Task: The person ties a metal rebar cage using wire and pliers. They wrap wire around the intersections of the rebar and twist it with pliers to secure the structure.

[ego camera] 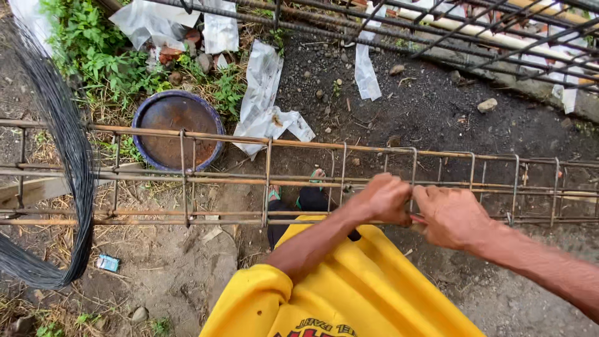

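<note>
Over bare ground: a long steel bar cage (187, 175) lies level across the view, rusty long bars tied through square hoops.
Left hand (385, 198): clenched around a near bar beside one hoop (413, 181), just right of centre.
Right hand (452, 217): clenched, touching the left hand; a small red tip (418, 219) shows between them, kind cannot be told.
Progress (judged): hoops stand along the whole visible length, closer together on the right; whether each crossing is tied is too small to tell. The hands work at one hoop, so at least this joint appears unfinished.
Wire: a large dark wire coil (68, 156) hangs at the left edge, well apart from the hands.
Surface: dirt and gravel, dry grass, scraps of white paper (262, 93), a round rusty dish (177, 130) behind the cage.
Surroundings: outdoors; green weeds top left, more bars (437, 37) top right.
Own body: yellow garment (349, 287) below the hands.
</note>
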